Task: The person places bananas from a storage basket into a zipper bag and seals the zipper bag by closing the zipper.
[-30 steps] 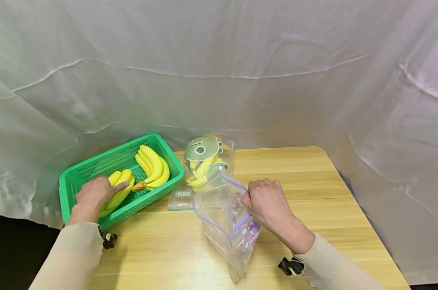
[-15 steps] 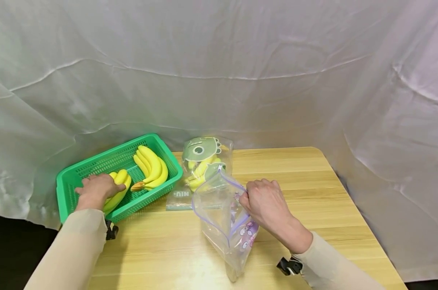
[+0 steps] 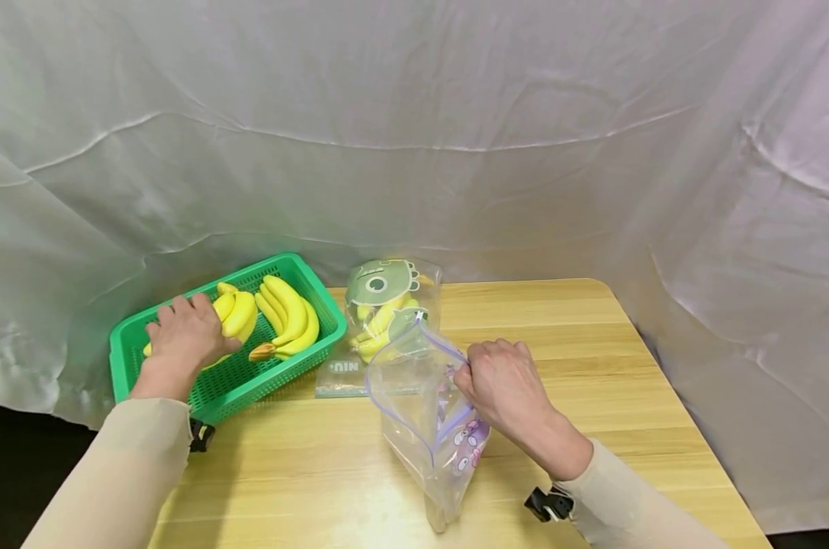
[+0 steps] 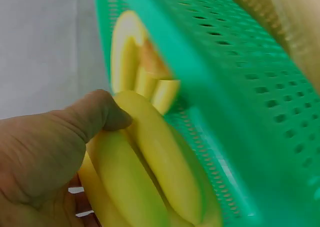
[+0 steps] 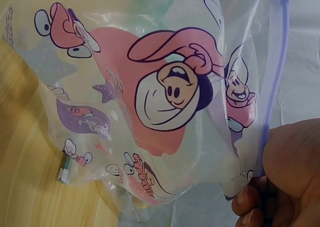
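Note:
My left hand (image 3: 184, 339) grips a bunch of bananas (image 3: 241, 316) over the left part of a green basket (image 3: 115, 366). In the left wrist view the thumb lies across the top of that bunch (image 4: 150, 152), with the fingers mostly hidden behind it. A second bunch of bananas (image 3: 292, 316) rests at the basket's right end. My right hand (image 3: 506, 385) pinches the rim of a clear zip bag (image 3: 410, 427), its purple-edged mouth spread wide. Cartoon prints cover the side of this bag (image 5: 170, 92) in the right wrist view.
Behind the held bag lies another clear zip bag (image 3: 376, 286) with a green cartoon print and bananas inside. The wooden table (image 3: 592, 366) extends to the right. Grey cloth (image 3: 414, 191) hangs along the back and right side.
My left hand first loosened over the bananas, then took hold of the bunch, which has turned and shifted up toward the basket's back. My right hand and the bag have stayed nearly still.

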`<state>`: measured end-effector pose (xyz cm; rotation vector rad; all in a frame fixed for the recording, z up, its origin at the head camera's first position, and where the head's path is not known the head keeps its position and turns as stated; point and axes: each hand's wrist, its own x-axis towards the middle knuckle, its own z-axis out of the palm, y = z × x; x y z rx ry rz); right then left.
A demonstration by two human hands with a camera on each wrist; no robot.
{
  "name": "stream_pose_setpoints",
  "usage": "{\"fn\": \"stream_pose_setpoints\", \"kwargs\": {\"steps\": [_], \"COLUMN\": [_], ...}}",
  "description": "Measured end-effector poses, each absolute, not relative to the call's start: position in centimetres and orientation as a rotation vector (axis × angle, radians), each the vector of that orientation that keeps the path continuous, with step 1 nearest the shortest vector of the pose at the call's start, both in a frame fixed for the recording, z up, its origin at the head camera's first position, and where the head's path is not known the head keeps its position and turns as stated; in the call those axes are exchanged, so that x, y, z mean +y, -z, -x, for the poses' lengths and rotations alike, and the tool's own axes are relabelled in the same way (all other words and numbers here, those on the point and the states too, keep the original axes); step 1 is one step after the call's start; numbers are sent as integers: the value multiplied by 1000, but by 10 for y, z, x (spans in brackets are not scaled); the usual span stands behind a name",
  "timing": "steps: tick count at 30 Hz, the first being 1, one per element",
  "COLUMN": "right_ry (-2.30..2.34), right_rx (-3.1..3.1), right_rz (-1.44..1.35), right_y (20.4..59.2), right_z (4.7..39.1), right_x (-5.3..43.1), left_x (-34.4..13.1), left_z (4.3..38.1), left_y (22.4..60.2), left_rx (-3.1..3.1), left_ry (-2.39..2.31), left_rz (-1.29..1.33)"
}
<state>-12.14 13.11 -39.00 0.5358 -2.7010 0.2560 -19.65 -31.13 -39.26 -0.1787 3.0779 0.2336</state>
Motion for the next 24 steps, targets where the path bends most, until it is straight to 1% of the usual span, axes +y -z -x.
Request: {"fn": "stream_pose_setpoints", "kwargs": {"steps": [7, 13, 16, 22, 24], "right_ry": [-256, -256, -264, -273, -280], "right_rx": [-2703, -2707, -2710, -2706, -2703], "right_rz": [-542, -532, -525, -510, -506], "right_y": [390, 389, 388, 387, 387], "right_z": [121, 122, 121, 121, 121], "right_x": [129, 126, 124, 122, 120], "left_x": [-289, -259, -244, -213, -204], "left_z": [184, 157, 141, 113, 106], "left_y": [364, 332, 317, 295, 288], "left_rx": [3142, 3249, 3357, 3500, 3474], "left_ry": [-180, -108, -123, -191, -209], "left_rz": [45, -111, -235, -636, -699]}}
